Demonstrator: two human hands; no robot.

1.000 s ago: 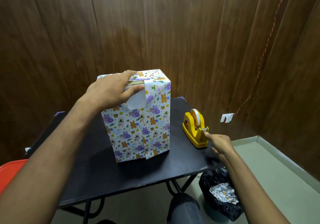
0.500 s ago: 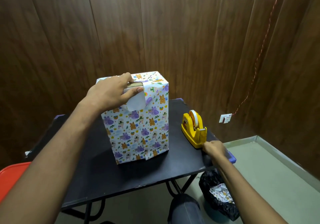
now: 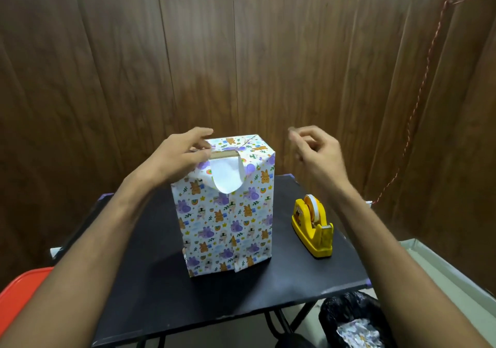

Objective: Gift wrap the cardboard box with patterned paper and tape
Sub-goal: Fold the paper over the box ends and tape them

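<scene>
— What changed?
— Up from the yellow plastic tape dispenser (image 3: 312, 225) comes my right hand (image 3: 316, 154), now at one o'clock of the tall cardboard box in animal-print paper (image 3: 226, 213); its fingers pinch together, but I cannot tell if tape is between them.
— And the left hand (image 3: 182, 157)?
— Flat-fingered, pressing the top fold. One white flap (image 3: 226, 175) hangs loose, so taping seems next.
— Box position?
— Upright mid-table (image 3: 134, 267), long axis vertical, open end up.

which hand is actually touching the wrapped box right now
The left hand: it rests on the wrapped box at its top left edge. The right hand is raised beside it, apart.
</scene>
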